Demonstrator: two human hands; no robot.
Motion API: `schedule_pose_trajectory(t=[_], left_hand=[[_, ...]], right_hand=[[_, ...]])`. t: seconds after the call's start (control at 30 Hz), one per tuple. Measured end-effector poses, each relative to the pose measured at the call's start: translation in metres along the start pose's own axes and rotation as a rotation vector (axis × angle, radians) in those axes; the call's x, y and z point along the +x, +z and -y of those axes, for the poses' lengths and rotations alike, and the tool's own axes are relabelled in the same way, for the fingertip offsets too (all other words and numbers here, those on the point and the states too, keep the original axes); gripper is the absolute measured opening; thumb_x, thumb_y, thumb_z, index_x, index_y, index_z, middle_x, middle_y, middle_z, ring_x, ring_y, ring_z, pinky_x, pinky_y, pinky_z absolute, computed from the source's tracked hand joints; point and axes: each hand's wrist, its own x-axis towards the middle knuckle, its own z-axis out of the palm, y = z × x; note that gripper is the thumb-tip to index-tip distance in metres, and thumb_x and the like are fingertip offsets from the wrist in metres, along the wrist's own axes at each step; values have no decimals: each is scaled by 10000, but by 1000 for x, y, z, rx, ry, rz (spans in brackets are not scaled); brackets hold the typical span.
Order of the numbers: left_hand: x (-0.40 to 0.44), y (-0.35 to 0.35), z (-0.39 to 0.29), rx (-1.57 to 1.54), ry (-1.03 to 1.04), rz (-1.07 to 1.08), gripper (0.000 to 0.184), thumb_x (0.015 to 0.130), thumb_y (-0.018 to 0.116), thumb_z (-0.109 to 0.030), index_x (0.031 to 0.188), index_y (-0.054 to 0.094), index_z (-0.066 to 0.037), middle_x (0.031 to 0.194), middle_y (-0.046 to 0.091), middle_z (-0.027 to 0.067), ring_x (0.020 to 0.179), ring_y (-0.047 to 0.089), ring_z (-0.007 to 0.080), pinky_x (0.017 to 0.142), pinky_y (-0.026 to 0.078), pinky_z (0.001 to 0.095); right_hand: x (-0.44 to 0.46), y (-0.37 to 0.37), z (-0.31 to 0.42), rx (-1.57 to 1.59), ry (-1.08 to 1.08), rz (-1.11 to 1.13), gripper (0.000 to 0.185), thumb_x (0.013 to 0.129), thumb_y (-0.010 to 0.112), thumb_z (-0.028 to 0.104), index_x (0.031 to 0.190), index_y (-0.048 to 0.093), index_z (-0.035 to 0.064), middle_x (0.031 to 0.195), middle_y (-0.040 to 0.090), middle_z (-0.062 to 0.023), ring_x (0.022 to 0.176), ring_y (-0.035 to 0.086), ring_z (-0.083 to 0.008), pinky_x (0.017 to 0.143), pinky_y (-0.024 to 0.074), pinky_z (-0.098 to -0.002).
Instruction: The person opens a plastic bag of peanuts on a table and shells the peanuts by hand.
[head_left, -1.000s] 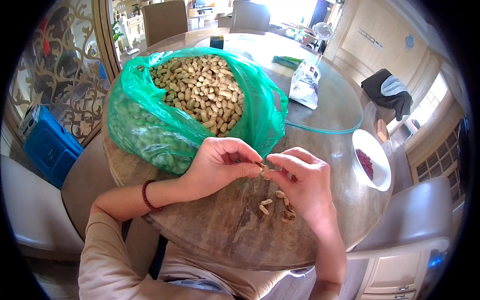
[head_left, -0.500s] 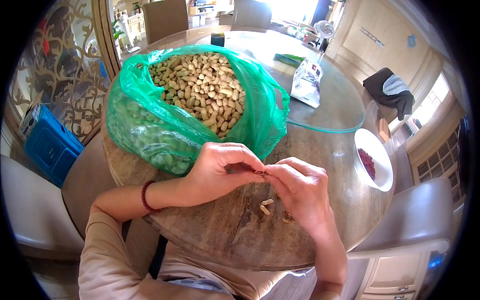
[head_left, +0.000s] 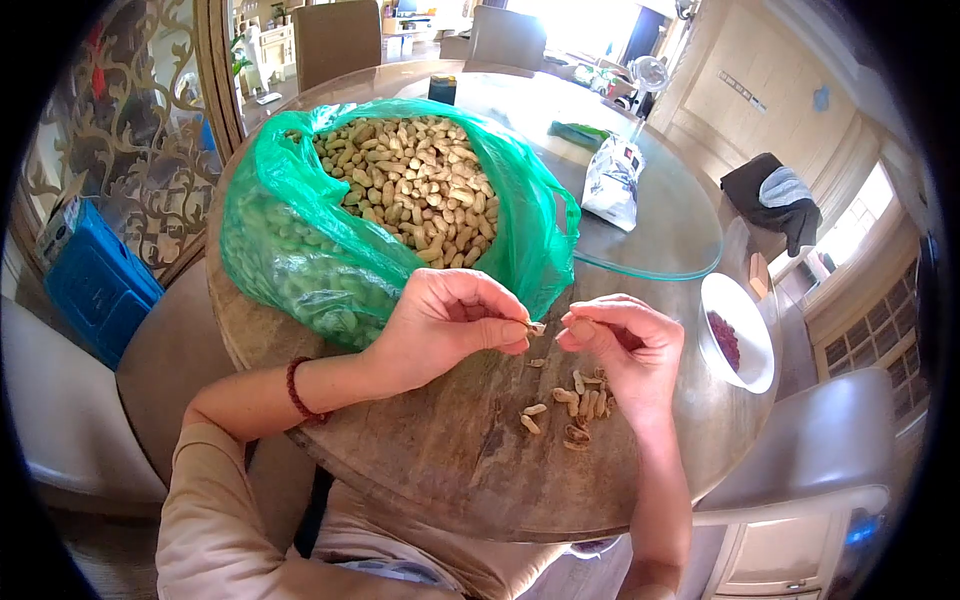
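My left hand [head_left: 455,325] is closed, its thumb and forefinger pinching a broken peanut shell [head_left: 537,328]. Just to the right, apart from that shell, my right hand [head_left: 632,350] has thumb and fingertips drawn together; whatever they hold, if anything, is too small to make out. Below my hands, several peanuts and shell pieces [head_left: 588,403] lie on the wooden tabletop [head_left: 450,440], with two more peanuts [head_left: 532,418] to their left. Beyond my left hand stands an open green plastic bag [head_left: 290,215] full of unshelled peanuts [head_left: 425,180].
A white bowl [head_left: 757,345] with reddish peanut kernels [head_left: 722,338] sits at the right table edge. Farther back, a white packet [head_left: 612,185] rests on the round glass turntable [head_left: 675,235]. A small dark jar [head_left: 442,90] stands behind the bag. Chairs surround the table.
My hands have drawn apart, the right one moving right and the left keeping the shell. More peanuts and shell pieces now show beneath the right hand. The camera view has shifted slightly.
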Motion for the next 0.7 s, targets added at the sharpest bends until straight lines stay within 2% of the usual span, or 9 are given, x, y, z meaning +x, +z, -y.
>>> schedule_pose_trajectory(t=[0.07,0.1,0.23,0.3,0.37,0.47,0.5,0.57,0.7], left_hand=[[1,0,1,27,-22,16,94,806,648,27,899,649,20,814,665,67,756,651,121,668,532,223],[1,1,2,26,-22,17,94,806,648,27,899,649,20,814,665,67,756,651,121,668,532,223],[-1,2,5,54,-59,47,102,793,656,41,891,652,11,843,665,68,764,645,118,671,529,227],[-2,3,6,75,-101,59,108,781,665,52,880,653,9,867,666,74,775,646,127,671,528,236],[-5,5,15,401,46,194,141,763,693,-5,895,648,9,813,665,53,740,623,85,615,496,223],[-10,8,37,756,393,370,193,711,700,-36,894,643,-12,764,613,96,699,609,228,615,493,310],[-11,11,40,762,395,362,193,711,700,-36,894,643,-12,764,613,96,699,609,228,615,493,310],[-12,15,46,858,472,474,250,740,696,-60,981,638,-21,911,618,117,730,600,270,654,504,323],[-10,23,26,820,638,401,341,675,729,-106,986,613,-31,888,571,95,781,574,266,675,485,345]], right_hand=[[3,-5,-3,-28,128,68,142,778,635,-80,904,676,-25,826,651,-91,722,639,-133,631,534,-235],[4,-6,-6,-65,146,104,126,784,639,-53,889,683,2,785,648,-68,692,627,-113,589,517,-231],[9,-18,-3,-368,152,267,113,756,656,-27,849,688,28,753,645,-67,648,621,-132,557,494,-252],[10,-23,-7,-517,84,458,129,693,674,-10,810,687,41,717,626,-79,646,616,-191,569,480,-296],[10,-24,-10,-547,71,554,143,667,675,-9,801,686,38,718,621,-90,672,614,-221,600,483,-313],[10,-25,-14,-583,32,688,178,619,689,12,796,688,38,716,607,-101,725,608,-270,657,482,-351],[11,-24,-9,-570,80,712,181,616,692,18,796,688,39,720,606,-105,728,608,-274,662,481,-354],[10,-24,-6,-559,125,736,184,613,696,23,796,689,40,724,605,-108,731,608,-277,666,481,-357],[9,-23,-9,-588,58,596,161,633,703,31,793,687,38,718,604,-107,709,610,-258,635,483,-339]])
